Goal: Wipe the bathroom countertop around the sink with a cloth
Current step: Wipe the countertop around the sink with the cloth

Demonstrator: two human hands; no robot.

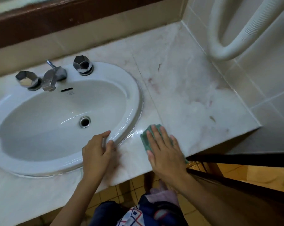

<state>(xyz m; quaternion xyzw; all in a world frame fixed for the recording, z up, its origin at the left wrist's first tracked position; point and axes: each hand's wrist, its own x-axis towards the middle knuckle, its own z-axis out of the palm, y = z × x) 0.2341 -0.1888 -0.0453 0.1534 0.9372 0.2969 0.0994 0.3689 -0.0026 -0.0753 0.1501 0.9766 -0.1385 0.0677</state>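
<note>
At the front edge of the marble bench (195, 88), the right hand (165, 154) lies flat with fingers spread, pressing a green cloth (145, 139) onto the wet stone just right of the sink (134, 95); its grip is open, pinching nothing. Just beside it, the left hand (97, 154) rests with loosely curled, open fingers on the sink's front-right rim, holding nothing. Farther back, a chrome faucet (52, 77) stands between two faceted knobs (81, 63) at the sink's rear, and a white ribbed hose (232, 43) hangs on the tiled wall beyond the bench's far right corner.
</note>
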